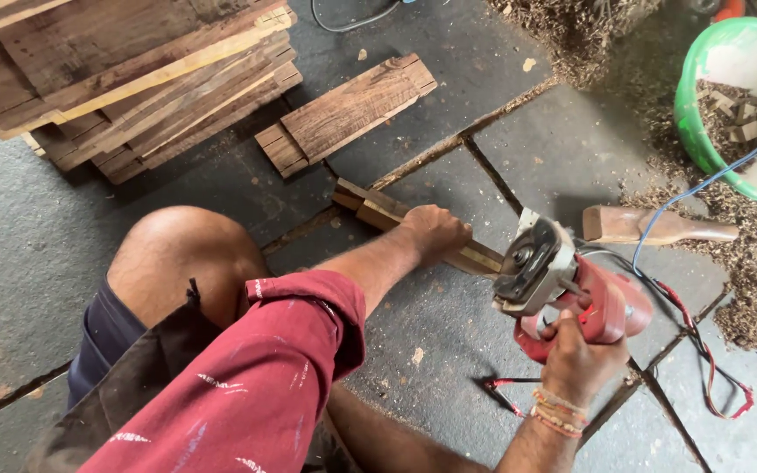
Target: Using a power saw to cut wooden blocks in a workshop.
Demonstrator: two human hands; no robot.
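A: What is held by each hand?

B: A narrow wood strip [413, 229] is pressed on the stone floor [37, 245] by the left hand [435, 232], with the fingers closed over it. A red power tool [571, 293] is gripped by the right hand [578, 357], with the fingers wrapped tight around its body. The head of the tool is just beside the near end of the strip.

A: How can this step be done well?

B: In my judgement, the strip should be kept flat and firm, and the left hand should be held well apart from the head of the tool. The cables should also be kept away from it.

A: How many things are counted?

B: One strip under the hand, one power tool, one short plank [348, 112] lying apart, one pile of planks [133, 79], one green basin [738, 96] with wood scraps, and one shaped wood piece [654, 225] are counted. The planks in the pile cannot be counted exactly.
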